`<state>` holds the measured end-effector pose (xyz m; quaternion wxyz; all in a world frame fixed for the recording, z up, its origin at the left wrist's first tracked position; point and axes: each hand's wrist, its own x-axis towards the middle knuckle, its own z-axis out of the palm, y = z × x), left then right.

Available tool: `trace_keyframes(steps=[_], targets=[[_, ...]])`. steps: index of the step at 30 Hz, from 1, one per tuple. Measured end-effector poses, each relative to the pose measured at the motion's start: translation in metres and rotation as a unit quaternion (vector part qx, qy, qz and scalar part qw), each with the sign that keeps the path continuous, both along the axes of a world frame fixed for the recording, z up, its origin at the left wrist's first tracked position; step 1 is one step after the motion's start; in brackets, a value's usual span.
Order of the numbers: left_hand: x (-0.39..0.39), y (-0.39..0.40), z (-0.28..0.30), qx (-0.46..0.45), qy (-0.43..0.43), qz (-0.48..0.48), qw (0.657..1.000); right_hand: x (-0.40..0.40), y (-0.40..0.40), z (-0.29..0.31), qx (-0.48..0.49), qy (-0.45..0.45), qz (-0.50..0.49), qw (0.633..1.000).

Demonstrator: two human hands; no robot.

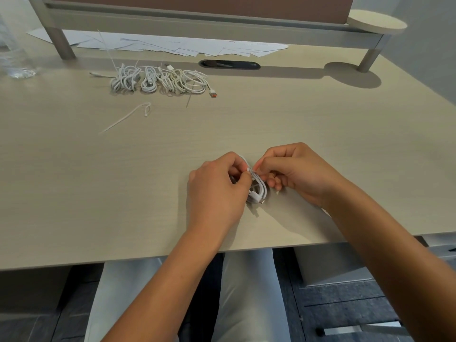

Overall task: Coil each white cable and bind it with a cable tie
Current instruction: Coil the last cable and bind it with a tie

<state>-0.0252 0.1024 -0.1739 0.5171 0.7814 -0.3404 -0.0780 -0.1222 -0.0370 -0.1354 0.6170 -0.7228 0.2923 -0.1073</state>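
A small coiled white cable is held just above the desk near its front edge, a plug end showing at the bottom. My left hand grips the coil from the left, thumb and fingers curled round it. My right hand pinches a thin white cable tie at the top of the coil; most of the tie is hidden by my fingers. Several coiled white cables lie in a row at the back of the desk. A loose looped cable tie lies in front of them.
White paper sheets are spread under a monitor shelf at the back. A clear plastic bottle stands at the far left. A dark cable slot sits in the desk. My legs show below the front edge.
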Motion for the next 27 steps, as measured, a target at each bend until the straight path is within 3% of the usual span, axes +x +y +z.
trace_keyframes(steps=[27], targets=[[0.001, -0.001, 0.019, 0.111, -0.073, -0.029, 0.991, 0.002, -0.005, 0.009, 0.003, 0.04, 0.021, 0.999]])
